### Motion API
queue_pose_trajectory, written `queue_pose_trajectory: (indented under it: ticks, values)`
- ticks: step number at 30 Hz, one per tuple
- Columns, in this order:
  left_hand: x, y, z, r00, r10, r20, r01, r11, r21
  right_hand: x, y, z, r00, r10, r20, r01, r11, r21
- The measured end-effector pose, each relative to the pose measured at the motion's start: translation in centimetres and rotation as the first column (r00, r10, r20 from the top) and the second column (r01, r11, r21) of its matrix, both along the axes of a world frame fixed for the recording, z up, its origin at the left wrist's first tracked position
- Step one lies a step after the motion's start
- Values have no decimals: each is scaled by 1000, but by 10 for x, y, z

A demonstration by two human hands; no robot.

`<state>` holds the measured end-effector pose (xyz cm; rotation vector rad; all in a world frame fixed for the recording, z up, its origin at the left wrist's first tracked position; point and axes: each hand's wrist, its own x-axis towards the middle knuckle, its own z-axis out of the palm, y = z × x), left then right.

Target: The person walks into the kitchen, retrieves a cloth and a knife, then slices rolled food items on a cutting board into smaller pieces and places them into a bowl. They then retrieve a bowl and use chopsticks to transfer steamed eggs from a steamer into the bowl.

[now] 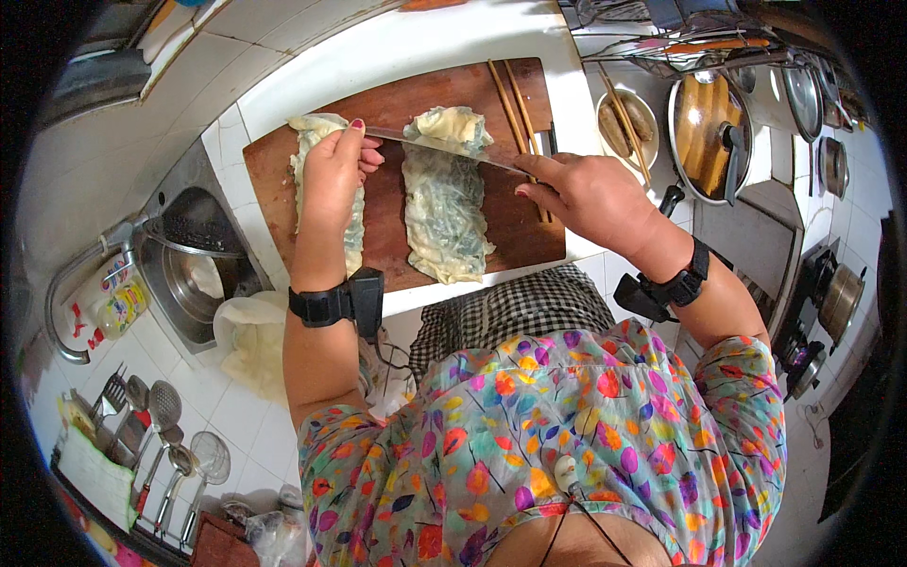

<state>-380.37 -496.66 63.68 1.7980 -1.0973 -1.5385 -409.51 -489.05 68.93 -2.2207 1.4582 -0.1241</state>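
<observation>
Both my hands hold a thin, clear plastic-like strip or blade [446, 147] stretched level above a brown wooden cutting board [382, 205]; I cannot tell its exact kind. My left hand [340, 159] pinches its left end between thumb and fingers, over a long wrapped roll [354, 234] that it partly hides. The other end is between thumb and forefinger of my right hand [588, 195]. Beneath the strip lies a second flattened roll [445, 220] with a pale, wrinkled wrapper and green filling. A pair of wooden chopsticks [511, 106] rests on the board's right part.
A bowl [655, 117] with brown pieces and chopsticks stands right of the board, beside a glass-lidded pan [708, 184]. At left are a metal sink [166, 283] and a pale container [230, 322] with pale sheets. Ladles and a skimmer [210, 457] stand lower left.
</observation>
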Motion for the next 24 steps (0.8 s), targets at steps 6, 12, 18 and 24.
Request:
queue_pose_trajectory:
  ticks: [6,12,18,24]
  values:
    - [-3,0,-3,999,44,-13,-44,999,12,3,-8,-19,995,-1,-102,1,1000,3]
    - [-6,9,-6,995,96,-10,-96,995,-1,13,-6,-36,992,-7,-122,6,1000,-9]
    - [-3,1,-1,999,46,16,-46,999,-28,16,-6,-44,990,-32,-136,34,999,18]
    - [-12,-8,-6,999,31,-17,-33,994,-106,10,-10,-44,994,-45,-102,39,997,-61]
